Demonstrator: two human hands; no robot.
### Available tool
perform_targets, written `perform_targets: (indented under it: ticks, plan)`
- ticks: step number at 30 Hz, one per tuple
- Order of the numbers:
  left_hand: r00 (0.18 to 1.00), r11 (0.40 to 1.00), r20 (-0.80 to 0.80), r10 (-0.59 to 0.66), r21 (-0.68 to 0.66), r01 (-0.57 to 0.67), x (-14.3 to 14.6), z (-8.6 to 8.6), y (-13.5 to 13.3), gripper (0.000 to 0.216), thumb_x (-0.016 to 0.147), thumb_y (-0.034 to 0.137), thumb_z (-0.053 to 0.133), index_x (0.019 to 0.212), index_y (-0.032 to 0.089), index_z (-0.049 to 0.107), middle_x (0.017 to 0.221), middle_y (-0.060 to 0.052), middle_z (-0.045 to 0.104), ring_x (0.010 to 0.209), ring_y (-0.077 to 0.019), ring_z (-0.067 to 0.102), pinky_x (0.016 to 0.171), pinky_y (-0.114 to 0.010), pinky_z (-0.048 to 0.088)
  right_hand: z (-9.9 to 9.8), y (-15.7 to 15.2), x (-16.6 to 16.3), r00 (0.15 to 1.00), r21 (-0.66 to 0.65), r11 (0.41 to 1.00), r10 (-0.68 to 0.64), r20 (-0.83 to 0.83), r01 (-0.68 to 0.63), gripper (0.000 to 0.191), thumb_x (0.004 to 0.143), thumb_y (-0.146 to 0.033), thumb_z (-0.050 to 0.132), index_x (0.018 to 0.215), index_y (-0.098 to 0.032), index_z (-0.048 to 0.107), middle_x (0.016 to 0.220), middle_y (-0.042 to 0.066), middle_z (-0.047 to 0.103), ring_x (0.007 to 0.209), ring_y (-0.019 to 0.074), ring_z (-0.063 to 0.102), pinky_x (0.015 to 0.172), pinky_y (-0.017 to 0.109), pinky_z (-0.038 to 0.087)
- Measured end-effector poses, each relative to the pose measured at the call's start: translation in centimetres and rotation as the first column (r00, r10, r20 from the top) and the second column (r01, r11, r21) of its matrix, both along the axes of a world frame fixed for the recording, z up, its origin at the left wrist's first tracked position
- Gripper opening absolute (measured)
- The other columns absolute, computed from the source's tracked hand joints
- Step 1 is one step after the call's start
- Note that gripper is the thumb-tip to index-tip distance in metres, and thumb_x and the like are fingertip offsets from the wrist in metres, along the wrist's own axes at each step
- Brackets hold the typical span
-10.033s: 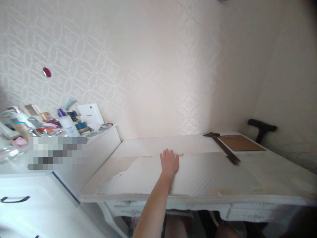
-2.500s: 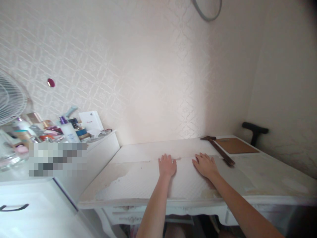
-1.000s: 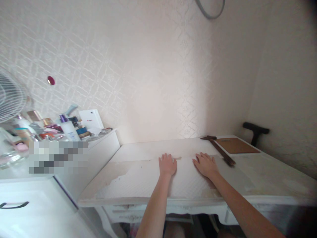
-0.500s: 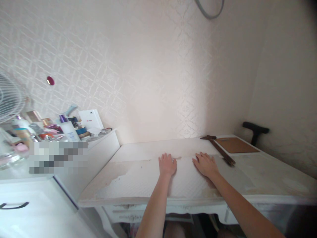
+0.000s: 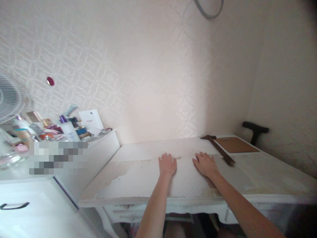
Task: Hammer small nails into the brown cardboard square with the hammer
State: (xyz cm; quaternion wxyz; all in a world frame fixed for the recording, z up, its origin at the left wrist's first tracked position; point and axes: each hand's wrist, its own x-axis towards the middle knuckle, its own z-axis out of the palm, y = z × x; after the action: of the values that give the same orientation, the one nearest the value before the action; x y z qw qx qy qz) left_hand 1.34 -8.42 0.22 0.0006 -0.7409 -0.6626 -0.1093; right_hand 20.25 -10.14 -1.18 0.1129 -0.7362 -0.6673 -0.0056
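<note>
My left hand (image 5: 167, 165) lies palm down on the worn white table (image 5: 138, 181), its fingers spread and nothing in it. To its right, my right hand (image 5: 205, 164) rests flat on the same tabletop, fingers apart and empty. Just beyond the right hand lies a hammer (image 5: 221, 151) with a dark head and a brown wooden handle, its handle end pointing toward me. Behind the hammer, a brown clipboard or flat board (image 5: 236, 145) lies near the table's far right corner. Neither hand touches the hammer or the board.
A white cabinet (image 5: 99, 162) on the left carries several bottles and jars, a spray bottle (image 5: 68, 130) and a white box (image 5: 91, 119). A fan (image 5: 10, 96) stands at the far left. A black T-shaped handle (image 5: 255, 129) rises behind the table's right edge. Patterned wallpaper covers the wall.
</note>
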Motion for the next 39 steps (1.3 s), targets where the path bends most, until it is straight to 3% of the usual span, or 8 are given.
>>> perform_targets:
  ticks: [39]
  plan:
    - [1.000,1.000,0.011,0.002,-0.014,-0.002,0.03,-0.03,0.04,0.054,0.093,0.040,0.024,0.134,0.011,0.044,0.144,-0.018,0.037,0.135,-0.0295,0.032,0.111,-0.048,0.023,-0.37,0.21,0.11,1.000,0.013,1.000,-0.004,0.007,0.004,0.052,0.092,-0.041,0.029,0.133,-0.015,0.049,0.143,0.014,0.041,0.132,0.0309,0.032,0.106,0.054,0.022]
